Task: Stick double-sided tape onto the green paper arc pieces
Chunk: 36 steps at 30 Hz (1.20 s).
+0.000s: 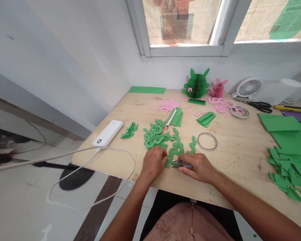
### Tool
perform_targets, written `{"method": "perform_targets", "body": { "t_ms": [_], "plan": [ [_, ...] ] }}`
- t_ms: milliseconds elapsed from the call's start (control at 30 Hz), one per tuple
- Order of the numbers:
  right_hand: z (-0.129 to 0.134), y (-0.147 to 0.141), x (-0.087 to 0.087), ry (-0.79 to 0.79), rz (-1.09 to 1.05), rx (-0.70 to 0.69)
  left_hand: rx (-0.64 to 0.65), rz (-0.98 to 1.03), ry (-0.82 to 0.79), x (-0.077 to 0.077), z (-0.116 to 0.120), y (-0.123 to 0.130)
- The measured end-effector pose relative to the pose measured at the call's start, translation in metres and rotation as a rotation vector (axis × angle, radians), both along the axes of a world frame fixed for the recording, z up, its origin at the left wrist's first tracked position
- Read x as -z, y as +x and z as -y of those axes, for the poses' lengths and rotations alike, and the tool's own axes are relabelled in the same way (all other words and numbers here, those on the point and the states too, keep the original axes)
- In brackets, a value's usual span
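My right hand (199, 167) is closed round a small pair of thread snips (182, 165), blades pointing left. Its tips meet the edge of a wavy green paper cutout (168, 163) lying near the front of the table. Curled fingers of my left hand (153, 163) pinch that cutout from the other side; the fingertips are partly hidden. Just beyond both hands lies a loose heap of wavy green paper cutouts (154, 135). More green paper pieces (177, 147) spread to its right, with a single wavy strip (192, 144) beside them.
A white power bank (107, 134) with a cable lies left. Farther back are pink cutouts (168, 105), a white pen (172, 117), a green honeycomb paper figure (197, 85) and a small fan (248, 86). A tape roll (207, 134) and green scraps (287, 167) lie right.
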State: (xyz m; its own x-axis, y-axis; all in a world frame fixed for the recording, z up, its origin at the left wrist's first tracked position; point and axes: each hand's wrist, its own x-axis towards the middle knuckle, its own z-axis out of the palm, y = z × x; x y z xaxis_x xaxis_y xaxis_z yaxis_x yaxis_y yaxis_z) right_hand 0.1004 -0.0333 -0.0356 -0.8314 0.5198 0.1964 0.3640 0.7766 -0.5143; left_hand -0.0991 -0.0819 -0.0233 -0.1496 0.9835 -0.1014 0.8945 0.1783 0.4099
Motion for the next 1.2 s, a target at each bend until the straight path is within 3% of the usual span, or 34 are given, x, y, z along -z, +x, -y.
{"method": "perform_targets", "body": {
  "t_ms": [633, 867, 1200],
  "plan": [
    [-0.001, 0.0, 0.003, 0.007, -0.085, -0.027, -0.066, 0.223, 0.0, -0.002, 0.0, -0.006],
    [0.003, -0.003, 0.0, -0.023, -0.098, -0.128, 0.022, 0.356, 0.018, -0.001, -0.003, -0.007],
    [0.007, -0.007, -0.001, -0.038, 0.064, -0.102, 0.057, 0.422, 0.056, -0.002, -0.001, -0.02]
  ]
}}
